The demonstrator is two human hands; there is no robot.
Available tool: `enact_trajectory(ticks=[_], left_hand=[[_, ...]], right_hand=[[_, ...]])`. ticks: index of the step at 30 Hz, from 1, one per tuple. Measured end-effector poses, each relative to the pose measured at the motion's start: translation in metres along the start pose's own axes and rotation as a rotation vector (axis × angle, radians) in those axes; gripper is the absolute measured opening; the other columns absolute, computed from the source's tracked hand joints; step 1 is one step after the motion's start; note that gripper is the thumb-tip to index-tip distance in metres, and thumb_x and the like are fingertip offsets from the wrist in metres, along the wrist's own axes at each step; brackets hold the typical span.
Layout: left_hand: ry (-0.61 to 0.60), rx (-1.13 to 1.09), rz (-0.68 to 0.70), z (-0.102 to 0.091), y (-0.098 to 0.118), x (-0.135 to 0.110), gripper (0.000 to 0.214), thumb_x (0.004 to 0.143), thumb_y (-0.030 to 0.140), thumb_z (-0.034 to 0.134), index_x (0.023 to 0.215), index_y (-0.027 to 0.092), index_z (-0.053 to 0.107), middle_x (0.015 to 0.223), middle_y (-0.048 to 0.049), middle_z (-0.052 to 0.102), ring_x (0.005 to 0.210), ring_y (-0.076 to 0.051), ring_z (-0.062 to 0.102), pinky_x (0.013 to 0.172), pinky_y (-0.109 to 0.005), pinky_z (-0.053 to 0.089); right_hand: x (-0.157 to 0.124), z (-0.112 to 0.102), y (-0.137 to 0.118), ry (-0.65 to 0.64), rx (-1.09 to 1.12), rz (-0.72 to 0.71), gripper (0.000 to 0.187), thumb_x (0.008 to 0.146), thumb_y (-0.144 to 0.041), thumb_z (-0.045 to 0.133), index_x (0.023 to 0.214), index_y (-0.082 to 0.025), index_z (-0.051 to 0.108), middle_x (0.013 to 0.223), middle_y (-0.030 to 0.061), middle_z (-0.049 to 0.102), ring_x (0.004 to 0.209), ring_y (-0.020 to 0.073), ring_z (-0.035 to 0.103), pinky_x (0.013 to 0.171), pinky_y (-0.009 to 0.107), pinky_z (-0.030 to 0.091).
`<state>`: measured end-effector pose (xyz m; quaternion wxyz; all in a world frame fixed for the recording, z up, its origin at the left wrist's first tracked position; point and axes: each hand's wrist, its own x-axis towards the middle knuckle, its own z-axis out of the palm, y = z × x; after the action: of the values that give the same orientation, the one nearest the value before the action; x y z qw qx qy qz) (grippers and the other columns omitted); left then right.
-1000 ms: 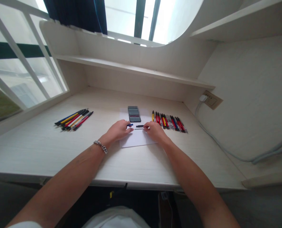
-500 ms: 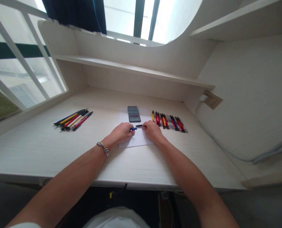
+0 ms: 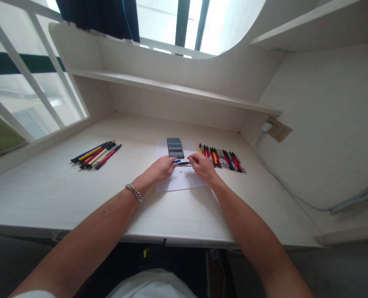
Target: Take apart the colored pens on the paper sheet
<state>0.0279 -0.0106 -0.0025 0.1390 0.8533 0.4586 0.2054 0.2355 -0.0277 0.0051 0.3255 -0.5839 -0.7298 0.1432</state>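
Since the earlier frame, the blue pen section (image 3: 177, 161) has tilted up and the hands have parted slightly. Left to right: a bunch of pens (image 3: 95, 155) lies on the desk (image 3: 47, 198); the left hand (image 3: 161, 169) pinches the blue section; the right hand (image 3: 202, 167) grasps a black pen section (image 3: 184, 163) — both seemingly held up to work over the paper sheet (image 3: 179, 184). A row of pens (image 3: 221, 160) lies beyond.

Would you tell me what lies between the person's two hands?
The head view shows a blue pen part and a black pen part between the left hand and right hand.
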Motion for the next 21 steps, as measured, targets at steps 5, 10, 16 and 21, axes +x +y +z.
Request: enact_trajectory(ticks=[5,10,16,21], left_hand=[[0.032,-0.133,-0.043,0.002,-0.008,-0.002,0.033,0.097,0.030,0.045,0.120,0.021,0.067,0.104,-0.0088,0.075,0.092,-0.021,0.068,0.081,-0.030,0.049],[0.103,-0.257,-0.113,-0.006,-0.008,-0.003,0.026,0.098,0.033,0.045,0.113,0.020,0.062,0.093,-0.0064,0.076,0.083,-0.020,0.070,0.079,-0.032,0.051],[0.235,-0.395,-0.025,-0.012,-0.006,-0.004,0.028,0.094,0.040,0.056,0.108,0.019,0.068,0.102,-0.0082,0.076,0.089,-0.020,0.070,0.082,-0.031,0.052],[0.067,-0.206,0.084,-0.002,-0.002,-0.006,0.029,0.086,0.032,0.067,0.111,0.020,0.076,0.098,-0.0087,0.074,0.083,-0.020,0.067,0.079,-0.032,0.051]], right_hand=[[-0.002,-0.002,0.003,-0.063,-0.105,-0.045,0.020,0.093,-0.020,0.057,0.096,-0.019,0.077,0.093,0.0056,0.076,0.085,0.0173,0.065,0.077,0.026,0.044],[-0.005,0.000,0.004,-0.126,-0.166,-0.077,0.016,0.091,-0.019,0.063,0.096,-0.020,0.078,0.098,0.0066,0.074,0.083,0.0162,0.063,0.079,0.026,0.044],[-0.006,0.006,0.001,-0.170,-0.180,-0.117,0.016,0.090,-0.021,0.066,0.100,-0.022,0.079,0.099,0.0068,0.073,0.086,0.0169,0.063,0.082,0.026,0.045],[-0.003,-0.003,0.009,-0.124,-0.193,-0.098,0.017,0.092,-0.021,0.062,0.095,-0.020,0.078,0.097,0.0074,0.073,0.086,0.0170,0.063,0.082,0.026,0.045]])
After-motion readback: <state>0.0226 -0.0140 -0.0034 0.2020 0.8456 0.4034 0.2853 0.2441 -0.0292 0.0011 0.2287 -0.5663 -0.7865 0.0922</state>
